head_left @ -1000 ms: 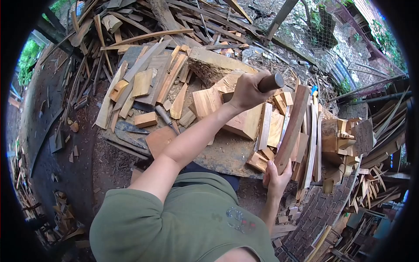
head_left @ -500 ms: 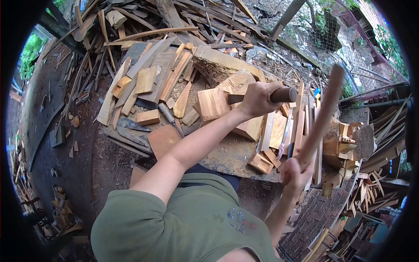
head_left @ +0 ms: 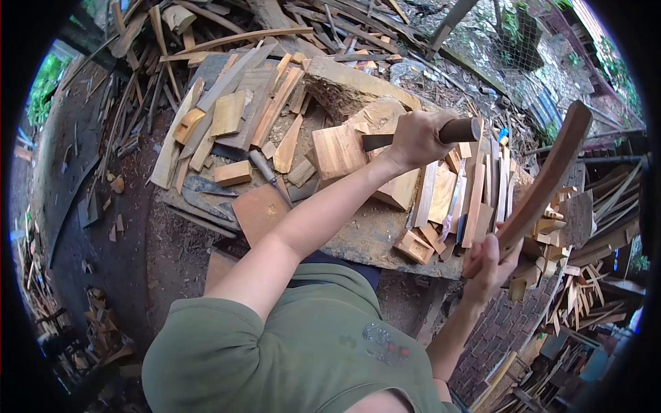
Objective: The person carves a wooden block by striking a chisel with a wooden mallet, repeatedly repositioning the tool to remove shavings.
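My left hand (head_left: 421, 140) is wrapped round a chisel (head_left: 460, 131) with a thick dark handle. The chisel lies roughly level, its blade pointing left and its tip at the side of a pale wooden block (head_left: 339, 157). That block rests against a larger piece of timber on the bench. In my right hand (head_left: 490, 267) is a long, slightly bent wooden stick (head_left: 551, 179), gripped near its lower end. The stick slants up to the right, apart from the chisel handle.
Offcuts and strips cover the workbench (head_left: 358, 241), with another tool (head_left: 261, 165) left of the block. A small block with a mortise (head_left: 414, 246) sits at the front edge. A scrap wood pile (head_left: 234, 34) rises behind; shaped wooden pieces (head_left: 544, 255) stand right.
My right hand and the stick have swung right, farther from the chisel handle. My left hand and the chisel have shifted slightly in view; the grip is the same.
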The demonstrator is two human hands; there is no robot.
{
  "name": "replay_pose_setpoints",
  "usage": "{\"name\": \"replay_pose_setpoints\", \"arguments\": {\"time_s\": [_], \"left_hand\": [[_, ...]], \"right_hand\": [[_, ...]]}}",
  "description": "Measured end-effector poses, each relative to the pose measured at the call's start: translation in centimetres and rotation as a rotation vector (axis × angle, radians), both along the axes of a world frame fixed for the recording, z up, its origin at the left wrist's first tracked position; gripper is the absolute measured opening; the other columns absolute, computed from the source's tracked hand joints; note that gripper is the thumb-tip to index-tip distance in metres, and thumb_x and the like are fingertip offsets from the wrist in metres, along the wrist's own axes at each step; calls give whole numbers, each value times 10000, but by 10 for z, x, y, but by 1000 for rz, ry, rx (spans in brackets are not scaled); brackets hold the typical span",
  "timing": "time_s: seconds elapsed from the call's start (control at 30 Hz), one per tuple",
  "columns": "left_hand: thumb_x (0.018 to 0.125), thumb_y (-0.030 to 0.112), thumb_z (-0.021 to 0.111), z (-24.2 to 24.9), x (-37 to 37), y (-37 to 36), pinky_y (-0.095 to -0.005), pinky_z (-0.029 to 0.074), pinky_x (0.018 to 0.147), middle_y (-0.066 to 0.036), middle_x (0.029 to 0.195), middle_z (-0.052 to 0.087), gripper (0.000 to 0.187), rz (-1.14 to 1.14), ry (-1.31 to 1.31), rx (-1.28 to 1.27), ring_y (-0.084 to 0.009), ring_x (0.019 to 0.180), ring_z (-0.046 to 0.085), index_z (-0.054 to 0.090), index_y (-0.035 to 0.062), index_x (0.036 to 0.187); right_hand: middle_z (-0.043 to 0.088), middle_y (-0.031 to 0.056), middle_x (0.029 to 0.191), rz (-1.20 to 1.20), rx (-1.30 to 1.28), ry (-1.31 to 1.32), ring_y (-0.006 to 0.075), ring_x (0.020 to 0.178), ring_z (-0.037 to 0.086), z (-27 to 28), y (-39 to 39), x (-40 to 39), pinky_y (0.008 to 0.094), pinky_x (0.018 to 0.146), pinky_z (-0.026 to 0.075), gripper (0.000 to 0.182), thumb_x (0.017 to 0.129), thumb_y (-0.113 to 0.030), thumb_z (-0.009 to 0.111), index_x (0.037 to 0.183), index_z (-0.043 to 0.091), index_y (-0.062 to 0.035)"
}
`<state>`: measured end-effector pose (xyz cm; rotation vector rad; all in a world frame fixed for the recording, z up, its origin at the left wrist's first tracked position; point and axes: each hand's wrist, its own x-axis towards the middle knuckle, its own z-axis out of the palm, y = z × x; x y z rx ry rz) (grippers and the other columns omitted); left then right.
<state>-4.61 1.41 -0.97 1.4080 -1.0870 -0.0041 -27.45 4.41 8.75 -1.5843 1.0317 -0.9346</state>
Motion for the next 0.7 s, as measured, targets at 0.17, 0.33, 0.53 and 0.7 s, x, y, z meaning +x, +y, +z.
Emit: {"name": "replay_pose_setpoints", "arguments": {"time_s": [0.17, 0.33, 0.53, 0.7], "left_hand": [[704, 193, 785, 7, -3, -3, -385, 533, 577, -113, 746, 681, 274, 2, 3, 102, -307, 695, 693, 662, 148, 944], [730, 221, 739, 1, -3, -4, -412, 541, 579, -91, 732, 679, 202, 26, -2, 24, -305, 678, 686, 654, 172, 906], [719, 231, 757, 2, -2, -4, -419, 547, 599, -84, 742, 685, 227, 32, 3, 65, -305, 692, 690, 658, 173, 915], [718, 241, 759, 3, -3, -1, -416, 548, 605, -78, 742, 687, 235, 10, 49, 64, -304, 689, 690, 661, 177, 921]], "right_hand": [[618, 50, 825, 210, 47, 358, 98, 599, 561, 3, -9, -11, 216, 528, 451, 544, 785, -211, 770, 1232, 548, 4], [620, 61, 813, 60, -11, 99, 77, 550, 538, -1, -3, 1, 224, 492, 435, 430, 800, -138, 767, 1143, 549, 3], [608, 62, 815, 134, -47, 261, 99, 608, 569, -1, -4, -4, 244, 529, 449, 445, 821, -161, 759, 1171, 539, 2], [604, 108, 864, 170, -79, 443, 159, 726, 600, -11, 0, 9, 308, 632, 499, 453, 820, -156, 744, 1166, 522, 35]]}}
